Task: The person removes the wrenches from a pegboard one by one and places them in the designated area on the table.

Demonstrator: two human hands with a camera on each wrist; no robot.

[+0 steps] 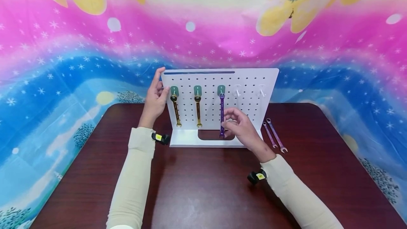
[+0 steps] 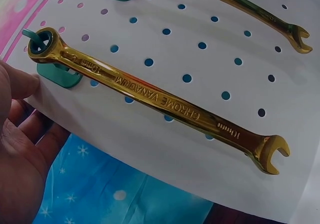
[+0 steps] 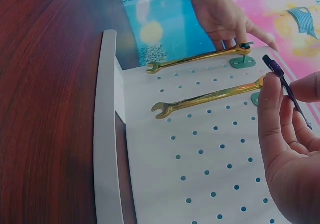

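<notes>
A white pegboard stand stands upright on the table. My left hand grips its left edge, thumb in front and fingers behind. With my right hand I pinch a purple combination wrench by its lower shaft; it points down, its ring end overlapping the third green hook in the head view. Two gold combination wrenches hang by their ring ends from green hooks: one, marked 10mm, beside my left hand, and another to its right.
Two clear hooks sit at the board's upper right with nothing on them. Right of the stand, a smaller wrench and a larger wrench lie on the dark wooden table. A colourful printed cloth hangs behind.
</notes>
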